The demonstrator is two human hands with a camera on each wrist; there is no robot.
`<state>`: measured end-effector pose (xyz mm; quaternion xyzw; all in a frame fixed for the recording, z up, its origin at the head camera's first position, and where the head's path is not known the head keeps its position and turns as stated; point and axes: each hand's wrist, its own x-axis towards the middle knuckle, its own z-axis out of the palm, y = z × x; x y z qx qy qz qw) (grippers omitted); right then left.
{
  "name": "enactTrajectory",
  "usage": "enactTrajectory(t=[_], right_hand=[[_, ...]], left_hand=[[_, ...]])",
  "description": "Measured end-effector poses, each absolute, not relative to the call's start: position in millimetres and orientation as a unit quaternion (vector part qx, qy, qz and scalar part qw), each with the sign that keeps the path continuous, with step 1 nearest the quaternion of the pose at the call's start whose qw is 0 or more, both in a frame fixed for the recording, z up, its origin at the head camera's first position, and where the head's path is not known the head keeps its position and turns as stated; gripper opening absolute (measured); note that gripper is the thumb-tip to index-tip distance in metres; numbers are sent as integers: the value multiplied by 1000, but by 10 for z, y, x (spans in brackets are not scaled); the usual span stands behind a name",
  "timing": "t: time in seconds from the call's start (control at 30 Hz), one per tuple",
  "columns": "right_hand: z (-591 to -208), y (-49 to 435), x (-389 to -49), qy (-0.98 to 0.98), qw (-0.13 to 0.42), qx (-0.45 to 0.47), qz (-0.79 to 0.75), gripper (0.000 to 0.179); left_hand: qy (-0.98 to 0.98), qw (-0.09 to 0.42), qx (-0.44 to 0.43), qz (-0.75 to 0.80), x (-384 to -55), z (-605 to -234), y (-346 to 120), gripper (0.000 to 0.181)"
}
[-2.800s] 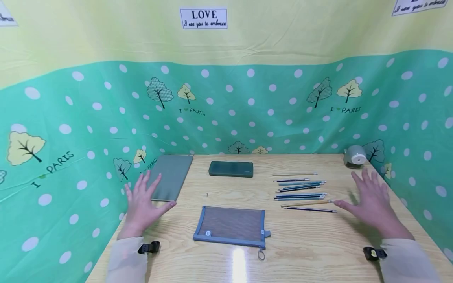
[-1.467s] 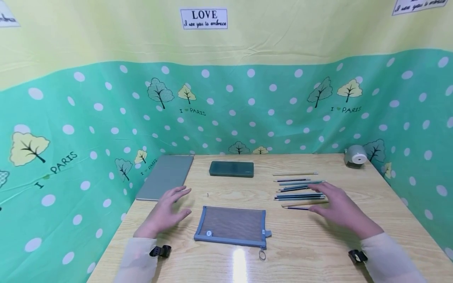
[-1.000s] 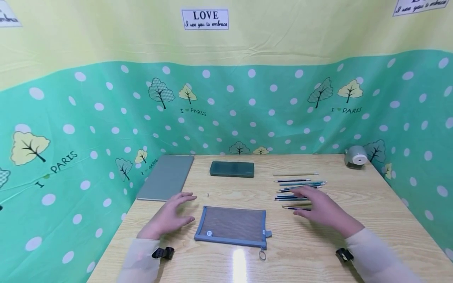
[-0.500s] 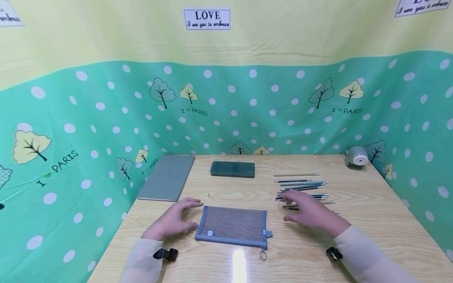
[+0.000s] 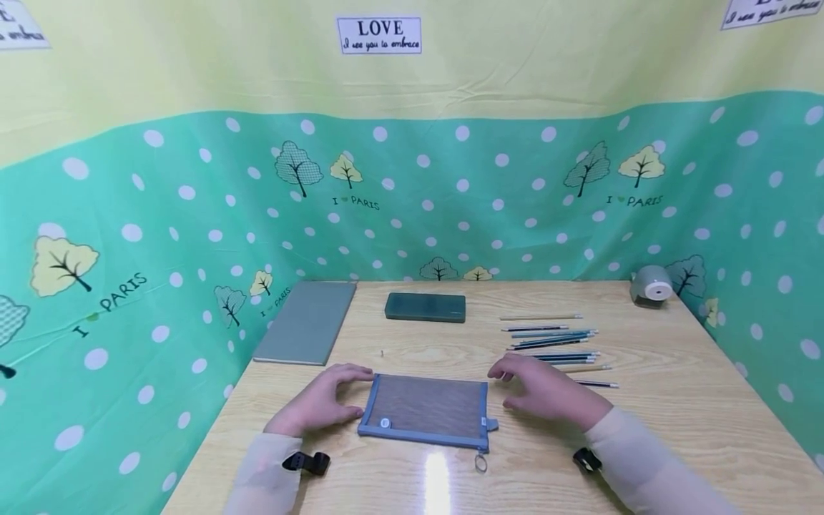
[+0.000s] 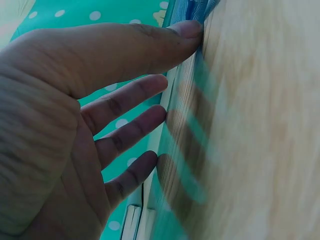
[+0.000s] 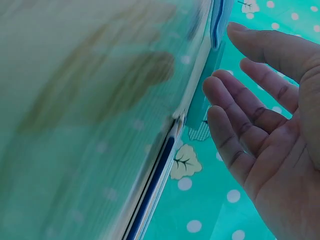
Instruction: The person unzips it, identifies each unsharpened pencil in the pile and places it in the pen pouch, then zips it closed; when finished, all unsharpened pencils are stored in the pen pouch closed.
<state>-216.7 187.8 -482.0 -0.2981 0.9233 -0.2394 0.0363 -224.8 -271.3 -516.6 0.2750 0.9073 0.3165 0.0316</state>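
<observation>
A blue-edged mesh zipper pouch lies flat on the table between my hands, its zip pull ring at the near right corner. At its left side is my left hand, fingers loosely spread; in the left wrist view the thumb tip meets the pouch's blue edge. My right hand hovers just right of the pouch, fingers relaxed and holding nothing. The right wrist view shows that hand apart from the pouch's edge. Several pencils lie behind the right hand, some partly hidden by it.
A grey notebook lies at the back left. A dark green pencil case sits at the back middle. A pencil sharpener stands at the back right corner. Polka-dot cloth hangs behind and along both sides.
Both hands, first raised and wide apart, have come down and inward to either side of the pouch. The right hand passed over the pencils, which lie as before.
</observation>
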Motion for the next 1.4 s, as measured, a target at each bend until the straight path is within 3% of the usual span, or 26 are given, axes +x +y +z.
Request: enactTrajectory(t=[0.47,0.63,1.23,1.4], right_hand=[[-4832,1725,-2158,919,53,-316,-230,35],[-4794,1700,-2118,909,84,-323,-249,33],[-4769,1699,-2067,895,103,-355,-250,46],[-4775,1687,-2074,896,88,-357,-248,23]], left_hand=[[910,34,271,312,-2248,-5179,-2693,49],[910,30,273,311,-2241,-5182,-2683,47],[906,42,281,314,-2218,-5185,-2671,42],[904,47,280,321,-2220,-5181,-2664,38]])
